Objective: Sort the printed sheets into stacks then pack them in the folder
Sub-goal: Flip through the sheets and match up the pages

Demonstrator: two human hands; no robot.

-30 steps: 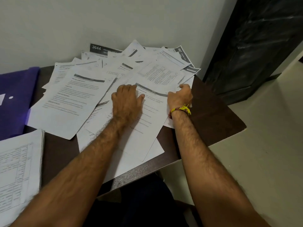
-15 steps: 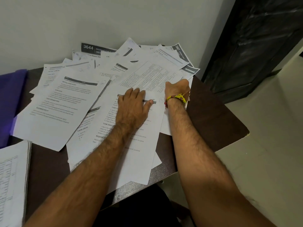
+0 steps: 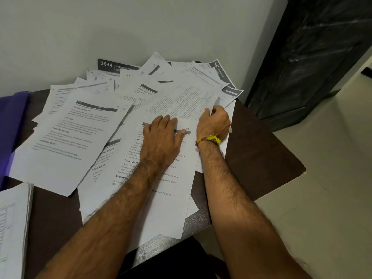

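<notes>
Several printed sheets (image 3: 66, 137) lie fanned out over the dark brown table (image 3: 259, 158). My left hand (image 3: 163, 139) rests flat, fingers spread, on a text sheet (image 3: 161, 208) whose lower end hangs past the table's front edge. My right hand (image 3: 214, 124), with a yellow thread band at the wrist, pinches the near right corner of a sheet printed with a table (image 3: 181, 101), which overlaps the top of the text sheet. A purple folder (image 3: 10, 125) lies at the far left. A neat stack of sheets (image 3: 14, 228) sits at the lower left.
A white wall runs behind the table, and some sheets lean against it. A dark cabinet (image 3: 314, 57) stands to the right. Pale floor tiles (image 3: 322, 198) show beyond the table's right edge.
My left hand has slid the text sheet toward me, past the table's front edge. My right hand has closed on the corner of the table-printed sheet. The view has shifted to the right.
</notes>
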